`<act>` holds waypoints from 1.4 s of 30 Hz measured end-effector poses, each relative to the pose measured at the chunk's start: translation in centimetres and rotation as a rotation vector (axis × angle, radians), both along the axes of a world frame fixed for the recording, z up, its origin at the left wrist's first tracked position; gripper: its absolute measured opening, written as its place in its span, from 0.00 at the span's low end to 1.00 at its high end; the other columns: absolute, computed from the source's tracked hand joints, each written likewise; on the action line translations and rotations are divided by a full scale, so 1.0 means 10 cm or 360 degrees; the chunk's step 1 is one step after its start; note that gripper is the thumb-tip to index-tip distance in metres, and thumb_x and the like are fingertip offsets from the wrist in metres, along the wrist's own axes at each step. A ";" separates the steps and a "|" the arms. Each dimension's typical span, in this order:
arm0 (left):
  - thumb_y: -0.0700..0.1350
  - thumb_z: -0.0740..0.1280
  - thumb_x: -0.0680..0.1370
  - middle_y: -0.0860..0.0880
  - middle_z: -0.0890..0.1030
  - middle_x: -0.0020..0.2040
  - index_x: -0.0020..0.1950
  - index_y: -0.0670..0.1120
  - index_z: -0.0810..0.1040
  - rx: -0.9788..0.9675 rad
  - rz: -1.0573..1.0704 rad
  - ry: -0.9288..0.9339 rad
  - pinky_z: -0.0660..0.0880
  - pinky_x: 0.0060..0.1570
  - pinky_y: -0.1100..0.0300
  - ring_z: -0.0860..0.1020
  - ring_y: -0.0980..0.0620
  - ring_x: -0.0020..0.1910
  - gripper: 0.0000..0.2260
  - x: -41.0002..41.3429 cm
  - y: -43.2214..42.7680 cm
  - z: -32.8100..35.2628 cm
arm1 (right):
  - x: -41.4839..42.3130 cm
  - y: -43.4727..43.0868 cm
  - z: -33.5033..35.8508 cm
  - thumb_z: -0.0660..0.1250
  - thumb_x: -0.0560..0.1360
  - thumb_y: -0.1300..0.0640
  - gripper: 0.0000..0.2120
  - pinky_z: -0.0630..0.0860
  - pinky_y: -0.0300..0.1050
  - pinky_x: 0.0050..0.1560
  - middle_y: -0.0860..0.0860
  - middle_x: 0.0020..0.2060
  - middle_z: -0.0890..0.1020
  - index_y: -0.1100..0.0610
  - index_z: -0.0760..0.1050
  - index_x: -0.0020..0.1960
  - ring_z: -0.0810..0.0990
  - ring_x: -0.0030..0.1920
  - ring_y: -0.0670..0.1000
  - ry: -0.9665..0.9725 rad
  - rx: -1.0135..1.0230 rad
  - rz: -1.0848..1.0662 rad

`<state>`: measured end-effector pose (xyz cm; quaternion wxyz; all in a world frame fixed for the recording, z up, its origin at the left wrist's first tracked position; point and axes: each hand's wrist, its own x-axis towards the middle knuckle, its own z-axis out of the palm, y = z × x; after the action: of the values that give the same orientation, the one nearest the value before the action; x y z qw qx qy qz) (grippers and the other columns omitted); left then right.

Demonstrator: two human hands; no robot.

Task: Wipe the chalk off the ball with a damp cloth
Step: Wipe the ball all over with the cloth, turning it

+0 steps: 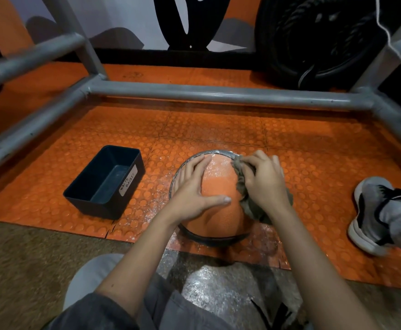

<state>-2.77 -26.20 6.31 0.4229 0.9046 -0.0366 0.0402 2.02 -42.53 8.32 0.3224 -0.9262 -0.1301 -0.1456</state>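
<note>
An orange textured ball (218,186) sits on the floor just in front of the person, resting in a dark ring (216,239) on an orange studded mat (218,129). The task looks partly done: the near and middle face of the ball appears clean and evenly orange, while a white speckling of chalk (215,166) shows on the far upper part, and more white dust lies scattered on the mat around the ball. That far patch, and sides the camera cannot see, are probably what is left to wipe. The right hand (263,184) grips a bunched grey-brown cloth (242,186), fingers curled over it, pressing it against the right side of the ball near the top. The left hand (194,186) lies flat on the left side with fingers straight and spread, steadying the ball, holding nothing. To the left stands a black bin labelled "waste basket" (94,208). A grey metal pipe frame (218,94) crosses beyond the ball, and a grey shoe (371,210) is at the right.
</note>
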 end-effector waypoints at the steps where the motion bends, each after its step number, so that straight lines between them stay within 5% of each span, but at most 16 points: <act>1: 0.61 0.74 0.66 0.62 0.54 0.70 0.75 0.58 0.54 0.0009 0.0009 -0.0003 0.46 0.67 0.61 0.51 0.62 0.70 0.44 0.01 0.00 0.00 | -0.15 0.00 -0.04 0.63 0.78 0.58 0.09 0.64 0.49 0.49 0.49 0.50 0.78 0.55 0.80 0.54 0.67 0.49 0.53 -0.0105 0.0065 0.0029; 8: 0.64 0.72 0.66 0.59 0.52 0.74 0.76 0.57 0.52 0.0096 0.0072 0.0009 0.46 0.67 0.61 0.49 0.60 0.73 0.46 0.02 -0.05 0.01 | -0.15 -0.15 -0.34 0.63 0.75 0.58 0.09 0.66 0.49 0.48 0.52 0.47 0.80 0.57 0.81 0.50 0.74 0.47 0.58 -0.0193 0.0279 -0.0004; 13: 0.65 0.73 0.62 0.63 0.51 0.73 0.75 0.63 0.50 0.0192 -0.0044 0.0039 0.45 0.67 0.59 0.49 0.62 0.70 0.47 -0.07 0.03 0.00 | 0.07 -0.43 -0.50 0.66 0.76 0.65 0.08 0.69 0.38 0.48 0.53 0.43 0.79 0.63 0.82 0.52 0.78 0.50 0.59 0.0174 0.0601 -0.0175; 17: 0.73 0.65 0.57 0.64 0.51 0.72 0.75 0.63 0.50 0.0174 0.0085 -0.0030 0.48 0.69 0.56 0.49 0.63 0.69 0.50 -0.08 -0.04 -0.05 | -0.11 -0.12 -0.34 0.64 0.75 0.62 0.08 0.65 0.45 0.49 0.54 0.45 0.81 0.59 0.82 0.49 0.76 0.48 0.62 -0.0076 0.0416 -0.0168; 22: 0.69 0.59 0.59 0.58 0.51 0.75 0.76 0.59 0.51 0.0204 0.0068 -0.0043 0.46 0.71 0.55 0.49 0.58 0.71 0.46 -0.05 -0.09 -0.05 | -0.43 0.30 -0.10 0.60 0.75 0.54 0.11 0.67 0.48 0.44 0.48 0.48 0.80 0.53 0.81 0.46 0.72 0.46 0.55 -0.0376 -0.0004 0.0125; 25: 0.69 0.69 0.58 0.63 0.49 0.73 0.75 0.62 0.49 0.0230 -0.0033 -0.0008 0.47 0.70 0.55 0.47 0.62 0.70 0.50 -0.08 -0.02 -0.06 | -0.15 -0.02 -0.23 0.64 0.77 0.58 0.08 0.66 0.48 0.48 0.51 0.48 0.79 0.56 0.82 0.51 0.71 0.48 0.55 -0.0203 0.0231 -0.0026; 29: 0.71 0.68 0.56 0.69 0.50 0.69 0.71 0.68 0.48 0.0161 -0.0100 -0.0051 0.48 0.69 0.54 0.47 0.67 0.67 0.48 -0.13 -0.01 -0.08 | 0.14 -0.37 -0.37 0.65 0.77 0.61 0.08 0.69 0.44 0.50 0.49 0.40 0.77 0.63 0.82 0.51 0.77 0.49 0.56 0.0164 0.0633 -0.0146; 34: 0.66 0.72 0.59 0.65 0.51 0.70 0.72 0.66 0.49 0.0174 -0.0083 -0.0096 0.47 0.69 0.55 0.46 0.70 0.64 0.47 -0.11 -0.08 -0.06 | 0.00 -0.24 -0.41 0.61 0.78 0.61 0.10 0.62 0.43 0.50 0.53 0.47 0.79 0.60 0.80 0.52 0.73 0.50 0.61 -0.0017 0.0367 -0.0307; 37: 0.69 0.69 0.59 0.62 0.52 0.73 0.73 0.64 0.50 0.0193 -0.0074 -0.0130 0.48 0.70 0.54 0.47 0.68 0.66 0.47 -0.10 -0.11 -0.08 | -0.22 0.01 -0.20 0.58 0.77 0.56 0.13 0.67 0.51 0.48 0.53 0.48 0.80 0.57 0.81 0.50 0.72 0.48 0.60 -0.0199 0.0187 -0.0244; 42: 0.66 0.64 0.60 0.58 0.55 0.73 0.76 0.55 0.52 0.0173 -0.0056 -0.0140 0.50 0.72 0.48 0.51 0.63 0.69 0.47 -0.07 -0.19 -0.08 | -0.38 0.25 -0.11 0.58 0.74 0.54 0.13 0.71 0.49 0.42 0.50 0.45 0.80 0.55 0.82 0.44 0.75 0.44 0.58 -0.0438 -0.0059 -0.0006</act>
<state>-3.49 -28.08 5.48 0.3718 0.9227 -0.0730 0.0704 -1.79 -40.06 7.26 0.2841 -0.9036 -0.1740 -0.2693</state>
